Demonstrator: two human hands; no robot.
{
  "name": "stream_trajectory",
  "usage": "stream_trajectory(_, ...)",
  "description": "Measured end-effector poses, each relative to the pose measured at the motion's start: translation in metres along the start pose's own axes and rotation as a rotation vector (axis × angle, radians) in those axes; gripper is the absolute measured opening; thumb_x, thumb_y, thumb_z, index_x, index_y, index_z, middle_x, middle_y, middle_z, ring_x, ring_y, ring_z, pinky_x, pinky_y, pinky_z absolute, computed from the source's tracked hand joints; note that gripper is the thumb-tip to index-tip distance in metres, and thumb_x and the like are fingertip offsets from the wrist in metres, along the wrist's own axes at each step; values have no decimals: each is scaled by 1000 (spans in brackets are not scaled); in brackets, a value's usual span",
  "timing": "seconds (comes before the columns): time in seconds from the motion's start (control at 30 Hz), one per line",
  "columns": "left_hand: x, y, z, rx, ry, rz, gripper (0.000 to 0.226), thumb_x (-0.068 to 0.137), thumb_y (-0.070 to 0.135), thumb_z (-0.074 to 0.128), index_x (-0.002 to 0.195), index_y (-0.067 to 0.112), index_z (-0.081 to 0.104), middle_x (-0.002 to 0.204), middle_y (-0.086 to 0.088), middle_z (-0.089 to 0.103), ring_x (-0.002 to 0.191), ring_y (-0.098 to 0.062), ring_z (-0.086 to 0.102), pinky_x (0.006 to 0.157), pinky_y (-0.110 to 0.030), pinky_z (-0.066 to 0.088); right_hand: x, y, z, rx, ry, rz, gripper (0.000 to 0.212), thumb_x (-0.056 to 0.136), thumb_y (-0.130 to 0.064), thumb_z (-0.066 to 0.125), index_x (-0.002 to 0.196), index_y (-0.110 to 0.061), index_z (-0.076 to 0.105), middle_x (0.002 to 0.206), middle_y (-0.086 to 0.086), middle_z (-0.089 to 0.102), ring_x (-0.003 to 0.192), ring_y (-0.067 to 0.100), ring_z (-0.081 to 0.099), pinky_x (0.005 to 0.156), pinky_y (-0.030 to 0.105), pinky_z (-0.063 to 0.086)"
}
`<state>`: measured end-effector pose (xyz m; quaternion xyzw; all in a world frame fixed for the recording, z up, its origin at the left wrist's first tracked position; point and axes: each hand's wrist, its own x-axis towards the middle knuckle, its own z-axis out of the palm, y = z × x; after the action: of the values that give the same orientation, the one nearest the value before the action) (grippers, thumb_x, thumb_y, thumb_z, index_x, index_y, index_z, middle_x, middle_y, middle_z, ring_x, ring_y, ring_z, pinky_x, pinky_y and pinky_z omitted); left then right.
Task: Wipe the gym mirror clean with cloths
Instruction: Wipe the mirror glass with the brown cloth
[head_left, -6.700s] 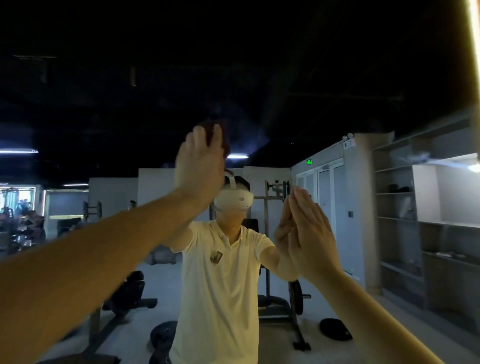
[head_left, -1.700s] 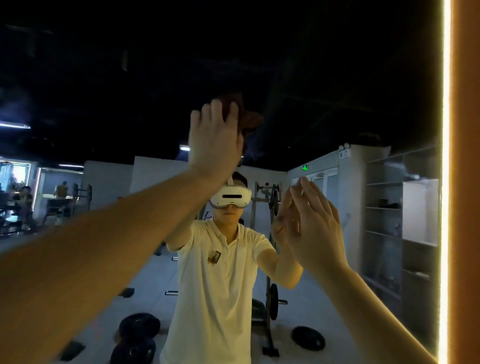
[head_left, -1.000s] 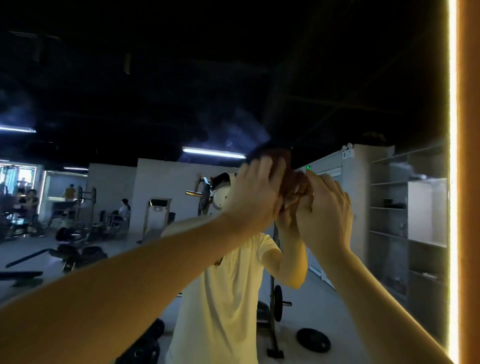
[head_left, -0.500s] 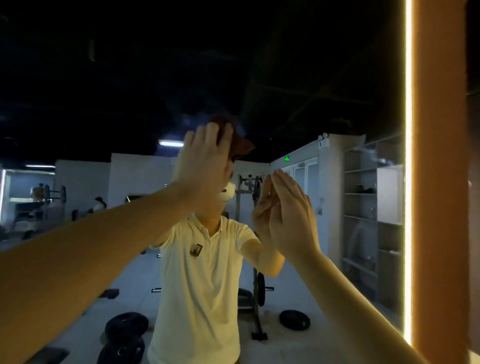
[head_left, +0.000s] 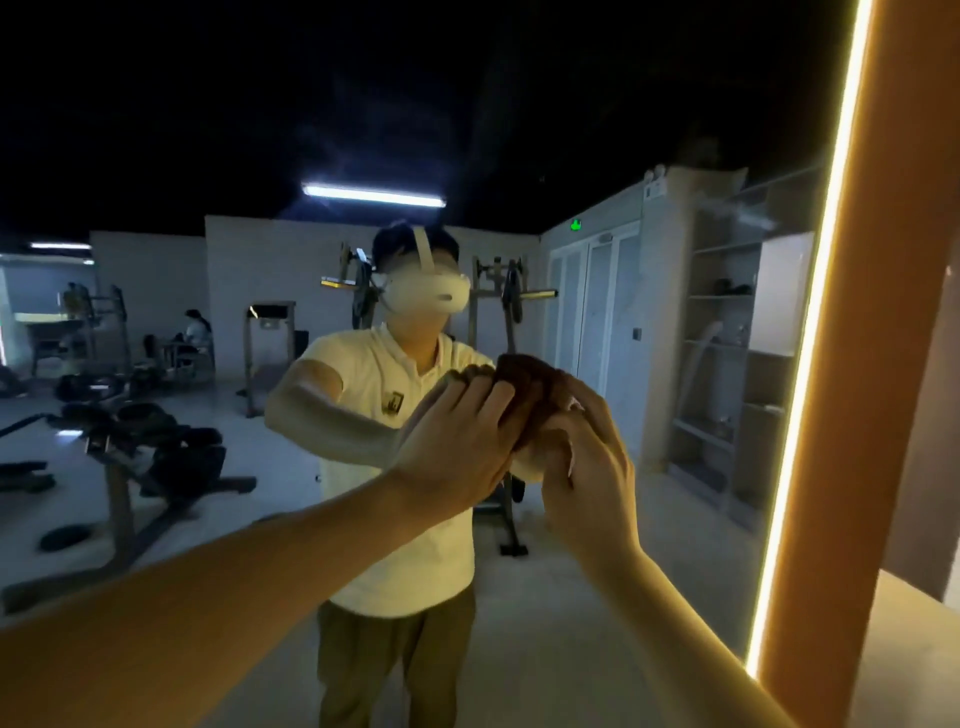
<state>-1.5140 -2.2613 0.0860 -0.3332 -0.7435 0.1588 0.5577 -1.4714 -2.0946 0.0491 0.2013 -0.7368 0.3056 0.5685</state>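
Observation:
The gym mirror (head_left: 218, 135) fills the view and reflects me and the room. A crumpled brown cloth (head_left: 527, 376) sits against the glass at chest height. My left hand (head_left: 457, 441) presses on the cloth's left side with straight fingers. My right hand (head_left: 589, 460) is beside it, with its fingers lying on the cloth's right side and its back toward me. The two hands touch each other around the cloth, and most of the cloth is hidden behind them.
A glowing light strip (head_left: 810, 364) runs down the mirror's right edge, with an orange panel (head_left: 883, 338) beyond it. The glass reflects weight benches, plates on the floor, a rack, shelves and seated people far left.
Both hands came down from head height to chest height. The left hand carried the cloth down and right, and the right hand moved off the bare glass and closed in onto the cloth.

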Motion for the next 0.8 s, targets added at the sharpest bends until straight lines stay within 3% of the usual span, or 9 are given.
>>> stream_trajectory(0.17,-83,40,15,-89,-128,51,52,89,29,62,137,9,60,112,-12,54,96,-29,54,87,-45,54,-76,0,10,-170,-184,63,29,92,-23,42,79,-15,67,160,6,40,146,29,41,110,49,45)
stream_trajectory(0.37,-163,88,34,-219,-260,37,69,76,26,84,136,8,53,112,-13,55,94,-29,57,82,-43,55,-143,-10,11,-235,-392,87,22,93,-17,50,81,-17,68,167,7,29,156,27,22,116,48,39)
stream_trajectory(0.47,-197,111,42,-247,-297,35,69,79,16,73,145,9,51,110,-14,54,91,-31,54,79,-43,54,-184,-13,5,-266,-516,194,14,89,-11,59,92,-21,69,170,5,18,150,31,35,113,45,43)
stream_trajectory(0.57,-229,131,48,-239,-410,79,72,83,16,61,153,10,47,117,-17,48,95,-34,51,83,-45,52,-242,-19,-7,-272,-573,359,27,84,-2,72,101,-22,69,169,6,19,138,35,49,106,34,43)
stream_trajectory(0.67,-248,162,43,-301,-552,-22,66,83,17,73,147,12,56,124,-18,52,101,-36,56,85,-45,53,-293,-30,-33,-264,-601,439,30,82,2,76,105,-17,70,167,9,25,133,39,54,103,36,46)
stream_trajectory(0.8,-266,241,12,-637,-724,-201,57,68,25,93,120,13,75,117,-17,64,98,-37,67,75,-44,59,-357,-42,-90,-343,-584,613,30,86,4,68,109,-14,70,168,5,24,140,29,48,98,42,56)
